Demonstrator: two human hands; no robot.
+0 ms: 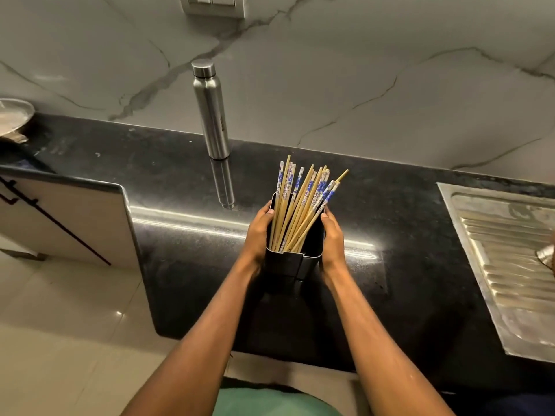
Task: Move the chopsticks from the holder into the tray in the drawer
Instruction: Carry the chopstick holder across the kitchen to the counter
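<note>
Chopsticks (303, 202), some plain wood and some with blue-patterned tops, stand bunched in a black rectangular holder (292, 265). The left hand (258, 235) grasps the holder's left side and the right hand (332, 235) its right side, fingers wrapped round the walls. The holder is above a glossy black counter (180, 235). A steel draining board (504, 250) lies to the right. Farther back, a steel bottle (211, 112) stands upright against a marble wall (360, 70).
</note>
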